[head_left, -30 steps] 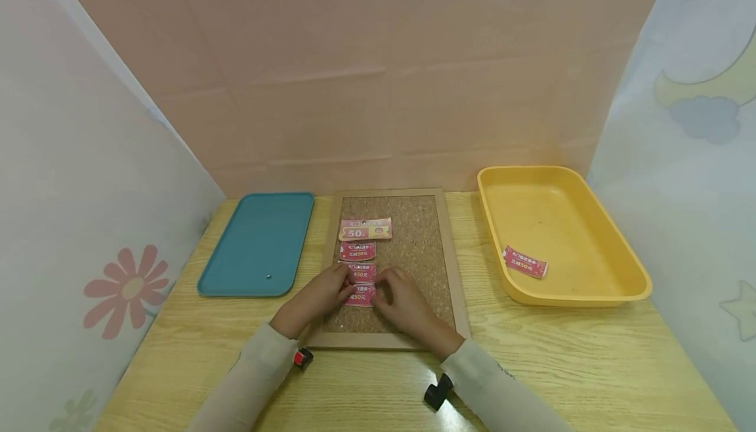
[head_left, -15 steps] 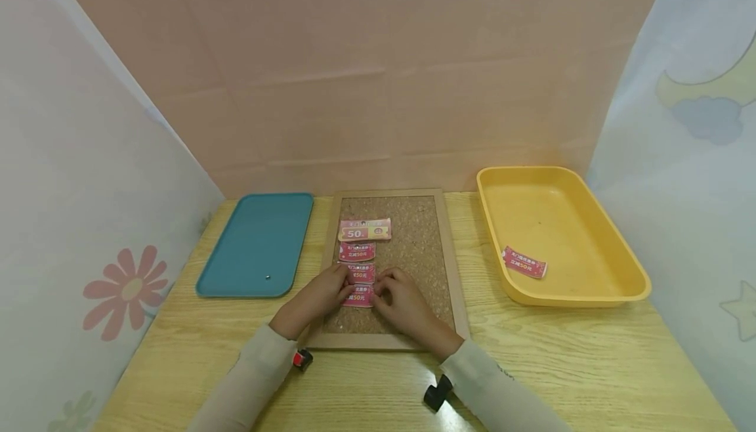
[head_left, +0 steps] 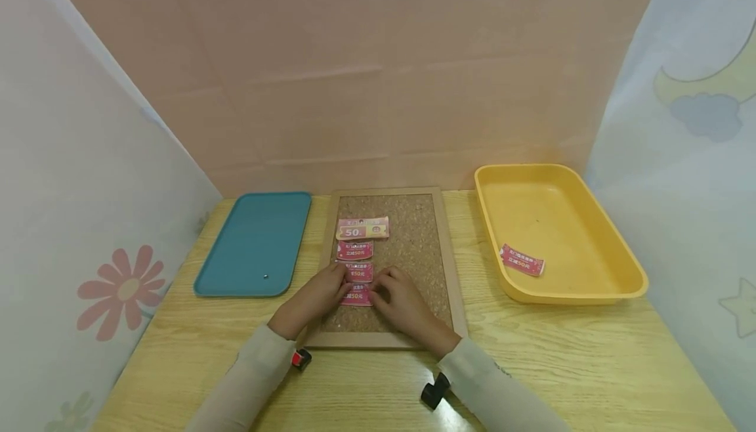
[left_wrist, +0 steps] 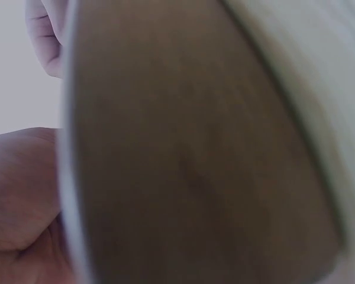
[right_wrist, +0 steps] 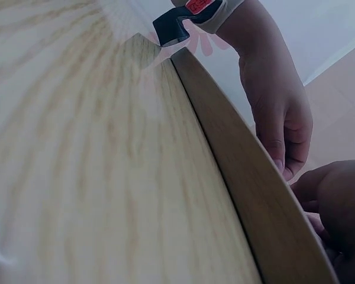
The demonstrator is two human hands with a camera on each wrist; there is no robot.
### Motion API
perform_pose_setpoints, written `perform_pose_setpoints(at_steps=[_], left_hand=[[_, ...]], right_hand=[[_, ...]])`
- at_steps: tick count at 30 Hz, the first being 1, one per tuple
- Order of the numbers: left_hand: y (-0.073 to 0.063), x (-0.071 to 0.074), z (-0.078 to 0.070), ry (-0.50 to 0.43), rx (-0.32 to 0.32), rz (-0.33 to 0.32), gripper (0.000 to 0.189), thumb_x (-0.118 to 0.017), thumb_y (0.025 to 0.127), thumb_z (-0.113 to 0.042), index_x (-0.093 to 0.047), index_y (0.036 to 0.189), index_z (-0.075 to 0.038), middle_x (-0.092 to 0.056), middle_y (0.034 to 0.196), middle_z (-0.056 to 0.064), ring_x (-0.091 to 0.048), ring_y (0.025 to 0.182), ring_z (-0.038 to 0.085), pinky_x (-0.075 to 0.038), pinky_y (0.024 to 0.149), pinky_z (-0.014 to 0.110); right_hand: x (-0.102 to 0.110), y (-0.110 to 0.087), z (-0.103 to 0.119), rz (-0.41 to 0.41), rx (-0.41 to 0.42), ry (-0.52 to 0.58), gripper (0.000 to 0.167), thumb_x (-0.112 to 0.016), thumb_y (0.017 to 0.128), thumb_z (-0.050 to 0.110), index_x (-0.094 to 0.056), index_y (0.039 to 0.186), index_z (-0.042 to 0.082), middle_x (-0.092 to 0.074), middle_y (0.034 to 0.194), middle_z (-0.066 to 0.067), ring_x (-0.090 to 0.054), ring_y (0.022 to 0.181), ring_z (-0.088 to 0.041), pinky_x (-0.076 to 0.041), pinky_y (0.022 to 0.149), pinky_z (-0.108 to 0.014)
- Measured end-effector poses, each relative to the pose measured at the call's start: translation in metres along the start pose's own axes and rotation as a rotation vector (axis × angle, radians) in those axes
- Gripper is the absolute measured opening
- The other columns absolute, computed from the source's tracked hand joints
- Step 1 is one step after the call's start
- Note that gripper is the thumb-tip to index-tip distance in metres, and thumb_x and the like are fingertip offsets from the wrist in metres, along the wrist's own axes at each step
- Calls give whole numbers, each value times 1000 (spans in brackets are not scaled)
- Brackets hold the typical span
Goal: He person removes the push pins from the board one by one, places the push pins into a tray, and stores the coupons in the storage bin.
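A cork board (head_left: 410,241) with a wooden frame lies in the middle of the table. Down its left half run a larger pink-and-yellow coupon (head_left: 363,228) and, below it, red coupons, the lowest coupon (head_left: 357,296) being between my hands. My left hand (head_left: 313,297) holds that coupon by its left end, fingers bent. At its right end, my right hand (head_left: 407,304) pinches the edge between thumb and fingers. Small pin heads show on the upper coupons. The board's frame hides most of the fingertips in the left wrist view.
Left of the board lies a blue-green tray (head_left: 260,241) with one small pin (head_left: 266,276) near its front edge. A yellow bin (head_left: 549,222) stands to the right, holding another red coupon (head_left: 522,260). A cloth backdrop hangs behind the table.
Both hands stay at the lowest coupon with only slight finger shifts; a little more of its left side shows. The head view has drifted slightly.
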State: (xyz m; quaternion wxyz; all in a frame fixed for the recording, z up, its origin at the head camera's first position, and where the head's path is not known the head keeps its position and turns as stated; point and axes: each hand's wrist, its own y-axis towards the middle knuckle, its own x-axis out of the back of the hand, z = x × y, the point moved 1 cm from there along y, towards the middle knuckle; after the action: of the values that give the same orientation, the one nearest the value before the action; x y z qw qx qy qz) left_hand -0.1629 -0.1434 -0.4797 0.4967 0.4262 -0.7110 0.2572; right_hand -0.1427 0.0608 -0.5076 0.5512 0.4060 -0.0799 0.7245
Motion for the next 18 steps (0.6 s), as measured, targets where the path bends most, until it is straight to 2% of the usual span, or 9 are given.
perform_pose_setpoints(at_steps=[6, 12, 18], left_hand=[[0, -1, 0, 9, -7, 7, 10, -59, 98, -16, -56, 97, -6, -48, 81, -1, -45, 71, 11, -44, 65, 31], [-1, -1, 4, -22, 34, 17, 12, -59, 98, -17, -55, 96, -7, -48, 82, -1, -45, 71, 11, -44, 65, 31], [-2, 3, 3, -71, 51, 23, 12, -58, 99, -18, -56, 99, -7, -49, 84, -1, -45, 72, 10, -44, 66, 30]], right_hand=[[-1, 0, 0, -18, 5, 1, 6, -73, 88, 19, -70, 93, 16, -58, 96, 6, -56, 93, -13, -46, 84, -35], [-1, 0, 1, -27, 17, 0, 5, -72, 89, 19, -70, 92, 15, -60, 93, 6, -56, 90, -13, -46, 81, -35], [0, 0, -1, -20, -16, 27, 4, -72, 89, 19, -68, 89, 18, -61, 93, 8, -56, 91, -13, -46, 84, -35]])
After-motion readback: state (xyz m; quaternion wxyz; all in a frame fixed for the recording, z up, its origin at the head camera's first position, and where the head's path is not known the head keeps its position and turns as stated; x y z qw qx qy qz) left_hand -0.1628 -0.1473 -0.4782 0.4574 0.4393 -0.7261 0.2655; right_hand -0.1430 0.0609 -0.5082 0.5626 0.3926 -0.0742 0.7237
